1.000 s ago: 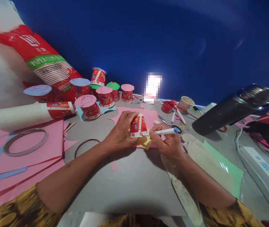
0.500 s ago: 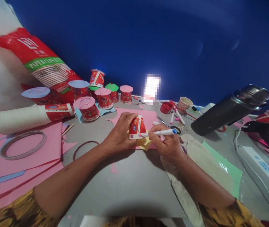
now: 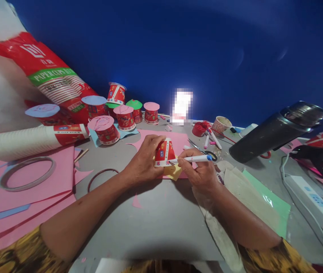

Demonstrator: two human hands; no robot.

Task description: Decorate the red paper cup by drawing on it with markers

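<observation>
Left hand (image 3: 144,161) wrapped round a red-and-white paper cup (image 3: 162,152), mid-scene, wide end near. Right hand (image 3: 201,170) gripping a white marker (image 3: 197,159), tip at the cup's near edge; can't tell if touching. Pink sheet (image 3: 180,141) and yellow scrap (image 3: 174,174) behind/below the cup. Scissors (image 3: 193,144) just beyond the right hand. Lidded cups (image 3: 107,135) far left, stacked cups (image 3: 22,140) left, black flask (image 3: 269,136) far right.

The cup (image 3: 165,151) in the left grip (image 3: 145,159) is red and white, edged with pink flowers (image 3: 167,162). The right grip (image 3: 199,170) has a white, blue-ended pen (image 3: 200,158). The counter (image 3: 158,216) below is grey.
</observation>
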